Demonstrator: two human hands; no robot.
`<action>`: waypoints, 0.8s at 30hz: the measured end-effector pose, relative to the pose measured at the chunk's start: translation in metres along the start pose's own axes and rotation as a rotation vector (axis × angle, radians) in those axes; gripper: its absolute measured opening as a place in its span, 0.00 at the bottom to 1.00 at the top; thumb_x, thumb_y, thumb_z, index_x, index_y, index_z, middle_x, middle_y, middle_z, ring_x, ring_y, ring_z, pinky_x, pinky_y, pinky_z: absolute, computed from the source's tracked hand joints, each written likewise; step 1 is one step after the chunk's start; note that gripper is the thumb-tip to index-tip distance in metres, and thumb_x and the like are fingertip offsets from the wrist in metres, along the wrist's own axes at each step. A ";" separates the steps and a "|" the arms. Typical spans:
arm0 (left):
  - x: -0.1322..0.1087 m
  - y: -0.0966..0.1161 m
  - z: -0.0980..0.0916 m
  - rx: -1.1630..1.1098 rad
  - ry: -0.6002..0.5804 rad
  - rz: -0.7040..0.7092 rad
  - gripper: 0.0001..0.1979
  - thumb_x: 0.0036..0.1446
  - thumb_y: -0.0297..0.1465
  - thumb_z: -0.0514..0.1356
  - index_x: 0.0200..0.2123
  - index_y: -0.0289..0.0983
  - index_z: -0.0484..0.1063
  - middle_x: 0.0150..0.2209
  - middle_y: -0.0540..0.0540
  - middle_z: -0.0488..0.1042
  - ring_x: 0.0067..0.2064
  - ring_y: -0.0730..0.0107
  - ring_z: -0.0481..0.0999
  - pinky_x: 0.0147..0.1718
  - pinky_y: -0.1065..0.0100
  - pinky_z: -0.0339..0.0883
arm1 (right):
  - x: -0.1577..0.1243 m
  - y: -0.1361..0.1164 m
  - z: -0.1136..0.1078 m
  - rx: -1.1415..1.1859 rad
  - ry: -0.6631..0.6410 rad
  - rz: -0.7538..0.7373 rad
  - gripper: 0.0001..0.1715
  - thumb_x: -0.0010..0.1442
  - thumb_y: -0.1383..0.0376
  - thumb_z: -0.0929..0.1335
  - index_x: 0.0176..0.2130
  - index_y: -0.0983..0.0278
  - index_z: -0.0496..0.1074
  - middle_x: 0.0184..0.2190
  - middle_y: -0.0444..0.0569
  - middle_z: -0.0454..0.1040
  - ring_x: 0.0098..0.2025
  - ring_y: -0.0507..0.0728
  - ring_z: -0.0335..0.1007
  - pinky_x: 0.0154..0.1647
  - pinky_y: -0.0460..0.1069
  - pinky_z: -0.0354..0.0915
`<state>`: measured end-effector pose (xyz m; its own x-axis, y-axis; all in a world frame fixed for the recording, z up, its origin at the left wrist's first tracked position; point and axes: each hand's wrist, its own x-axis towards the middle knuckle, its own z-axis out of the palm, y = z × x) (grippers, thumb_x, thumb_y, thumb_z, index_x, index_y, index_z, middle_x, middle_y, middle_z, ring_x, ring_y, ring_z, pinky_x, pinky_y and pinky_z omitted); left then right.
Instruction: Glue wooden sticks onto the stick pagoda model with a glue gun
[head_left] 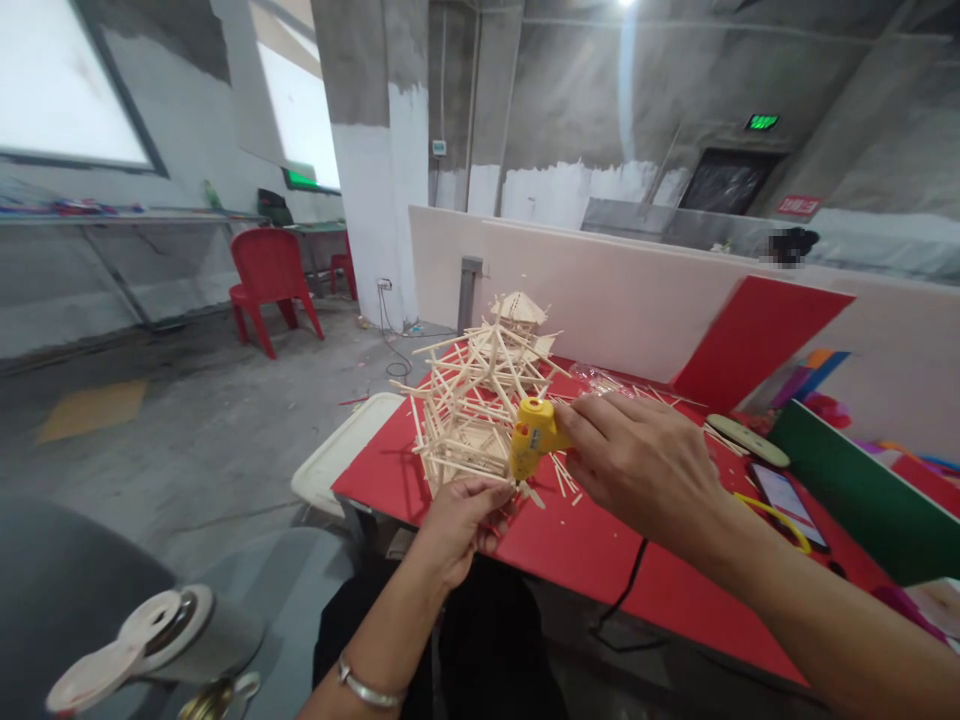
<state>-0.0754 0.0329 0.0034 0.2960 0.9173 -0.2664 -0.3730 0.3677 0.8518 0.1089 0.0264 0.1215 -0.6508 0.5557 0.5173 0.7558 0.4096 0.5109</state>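
A tower-like model built of thin wooden sticks [480, 400] stands on the red table [570, 540] near its left corner. My right hand [637, 460] is closed round a yellow glue gun [531, 437], whose nozzle points down at the model's base. My left hand [461, 520] sits just under the nozzle, its fingers pinched on a small wooden stick at the model's lower front edge. A silver bracelet circles my left wrist. Loose sticks [562, 478] lie scattered beside the model.
A phone [787, 500], a yellow cord and a pale oval object [746, 438] lie on the table to the right. Red and green boards [750, 340] lean at the back right. A white stool [341, 455] stands by the table's left corner; a red chair [270, 280] is farther off.
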 end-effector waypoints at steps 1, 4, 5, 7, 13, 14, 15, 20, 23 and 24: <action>0.000 0.000 0.000 -0.003 -0.002 -0.001 0.15 0.42 0.38 0.69 0.27 0.31 0.76 0.21 0.49 0.72 0.17 0.82 0.63 0.12 0.78 0.53 | 0.000 0.000 0.000 -0.003 0.000 -0.003 0.14 0.59 0.68 0.63 0.46 0.66 0.70 0.34 0.49 0.74 0.33 0.54 0.65 0.30 0.49 0.51; 0.000 0.000 0.002 -0.006 0.013 -0.005 0.15 0.41 0.38 0.70 0.26 0.31 0.76 0.21 0.48 0.72 0.17 0.81 0.63 0.12 0.78 0.53 | 0.001 -0.001 0.001 -0.005 -0.013 -0.018 0.13 0.61 0.67 0.63 0.45 0.66 0.70 0.33 0.49 0.74 0.33 0.54 0.64 0.30 0.50 0.50; 0.000 -0.001 0.002 -0.005 0.020 -0.007 0.15 0.41 0.38 0.70 0.26 0.30 0.76 0.21 0.48 0.72 0.17 0.81 0.63 0.12 0.78 0.53 | 0.001 -0.002 0.001 -0.009 -0.017 -0.022 0.13 0.61 0.67 0.62 0.45 0.66 0.70 0.33 0.49 0.74 0.33 0.54 0.64 0.30 0.50 0.50; 0.000 -0.003 0.002 -0.007 0.030 -0.006 0.15 0.41 0.38 0.70 0.26 0.30 0.76 0.22 0.48 0.71 0.17 0.81 0.64 0.12 0.78 0.54 | 0.002 -0.002 0.000 -0.020 -0.017 -0.033 0.13 0.61 0.67 0.62 0.45 0.66 0.70 0.32 0.48 0.73 0.33 0.54 0.64 0.30 0.50 0.50; 0.003 -0.007 0.001 -0.034 0.012 -0.004 0.15 0.44 0.37 0.68 0.26 0.30 0.75 0.22 0.48 0.71 0.18 0.81 0.65 0.12 0.78 0.55 | 0.004 -0.002 -0.002 -0.034 0.011 -0.057 0.12 0.61 0.69 0.62 0.44 0.67 0.70 0.30 0.47 0.72 0.31 0.54 0.63 0.30 0.50 0.49; 0.003 -0.008 0.001 -0.040 0.012 -0.006 0.15 0.44 0.37 0.68 0.26 0.30 0.75 0.22 0.48 0.71 0.18 0.81 0.65 0.12 0.78 0.55 | 0.004 -0.002 -0.002 -0.033 0.011 -0.058 0.12 0.61 0.69 0.62 0.44 0.67 0.70 0.30 0.47 0.72 0.32 0.54 0.63 0.30 0.50 0.49; 0.004 -0.008 0.001 -0.048 0.013 -0.008 0.15 0.44 0.37 0.68 0.26 0.30 0.74 0.22 0.48 0.71 0.18 0.81 0.64 0.12 0.78 0.55 | 0.004 -0.002 -0.002 -0.033 0.008 -0.059 0.12 0.61 0.69 0.62 0.44 0.67 0.70 0.31 0.48 0.72 0.32 0.54 0.63 0.30 0.50 0.50; 0.004 -0.010 0.002 -0.087 0.017 -0.024 0.16 0.43 0.38 0.69 0.27 0.30 0.74 0.23 0.49 0.71 0.18 0.81 0.65 0.12 0.79 0.55 | 0.003 -0.001 -0.001 -0.031 0.011 -0.053 0.13 0.61 0.69 0.62 0.45 0.67 0.70 0.31 0.47 0.73 0.31 0.53 0.63 0.30 0.50 0.50; 0.003 -0.010 0.003 -0.083 0.008 -0.023 0.16 0.43 0.39 0.69 0.27 0.30 0.74 0.23 0.49 0.71 0.18 0.81 0.65 0.12 0.79 0.55 | 0.003 -0.001 0.000 -0.026 0.027 -0.053 0.12 0.60 0.69 0.62 0.44 0.66 0.70 0.30 0.46 0.72 0.31 0.53 0.63 0.29 0.50 0.50; 0.003 -0.010 0.003 -0.081 0.008 -0.024 0.16 0.43 0.38 0.69 0.27 0.30 0.74 0.23 0.49 0.71 0.18 0.81 0.65 0.12 0.79 0.55 | 0.002 0.000 0.001 -0.028 0.031 -0.053 0.12 0.60 0.69 0.62 0.44 0.66 0.71 0.30 0.46 0.72 0.31 0.53 0.63 0.29 0.50 0.50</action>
<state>-0.0683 0.0318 -0.0049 0.2990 0.9092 -0.2896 -0.4359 0.4002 0.8061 0.1072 0.0281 0.1222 -0.6924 0.5111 0.5093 0.7180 0.4177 0.5568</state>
